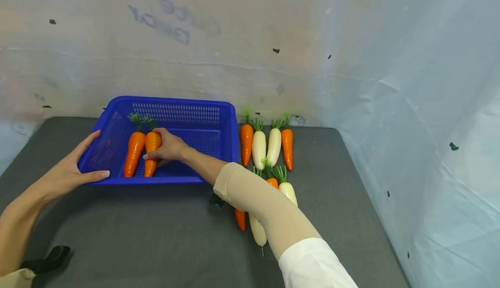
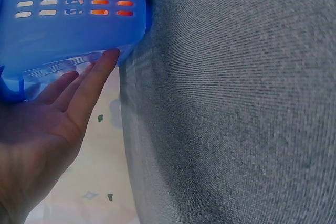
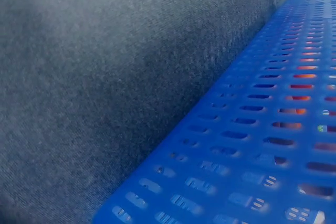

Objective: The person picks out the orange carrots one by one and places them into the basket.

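— Hands?
— We note the right hand (image 1: 169, 146) gripping a carrot (image 1: 151, 150) inside the blue basket (image 1: 218, 106); the left hand (image 1: 72, 166), fingers straight, steadies its corner.
— Basket location?
— On the grey table (image 1: 156, 236).

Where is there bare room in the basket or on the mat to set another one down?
In the basket, the floor right of the two carrots and the right hand is bare, up to the right wall. The mat in front of the basket is bare too. Right of the basket it is crowded with carrots and radishes.
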Motion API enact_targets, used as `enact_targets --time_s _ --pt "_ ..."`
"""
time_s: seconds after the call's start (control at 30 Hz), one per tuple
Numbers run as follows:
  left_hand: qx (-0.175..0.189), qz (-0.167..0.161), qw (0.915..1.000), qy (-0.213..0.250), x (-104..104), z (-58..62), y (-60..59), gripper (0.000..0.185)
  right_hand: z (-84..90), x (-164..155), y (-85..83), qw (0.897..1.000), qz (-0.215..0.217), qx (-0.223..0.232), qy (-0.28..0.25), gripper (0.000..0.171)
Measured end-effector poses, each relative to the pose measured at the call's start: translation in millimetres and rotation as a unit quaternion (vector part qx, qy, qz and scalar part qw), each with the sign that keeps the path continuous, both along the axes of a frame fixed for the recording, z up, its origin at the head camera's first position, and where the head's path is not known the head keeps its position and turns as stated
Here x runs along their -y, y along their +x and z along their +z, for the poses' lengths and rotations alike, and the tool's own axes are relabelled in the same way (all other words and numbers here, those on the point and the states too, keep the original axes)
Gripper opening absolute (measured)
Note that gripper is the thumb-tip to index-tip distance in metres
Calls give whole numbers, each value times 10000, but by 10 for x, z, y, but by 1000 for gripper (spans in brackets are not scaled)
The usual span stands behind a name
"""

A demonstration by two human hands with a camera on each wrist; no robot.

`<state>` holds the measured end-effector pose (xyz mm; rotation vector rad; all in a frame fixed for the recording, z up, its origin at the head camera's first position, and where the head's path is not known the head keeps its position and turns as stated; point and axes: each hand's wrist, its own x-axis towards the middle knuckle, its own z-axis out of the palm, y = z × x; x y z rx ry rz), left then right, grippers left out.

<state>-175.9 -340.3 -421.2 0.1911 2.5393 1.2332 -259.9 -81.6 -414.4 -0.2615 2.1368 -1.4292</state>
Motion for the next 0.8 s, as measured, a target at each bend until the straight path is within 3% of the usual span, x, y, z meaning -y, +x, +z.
enact_targets --time_s 0.37,0.57,0.7,0.8 --pt "-30 44 10000 -12 -13 18 14 103 34 -21 -10 9995 7 -214 236 87" --pt "-55 12 10000 30 1 -10 31 103 133 -91 20 9996 -107 -264 55 79" --pt "-51 51 10000 32 0 -8 34 103 191 -167 13 9990 51 -395 -200 75" --pt "-45 46 10000 5 -8 5 20 102 217 -252 -9 9971 289 -690 -104 72"
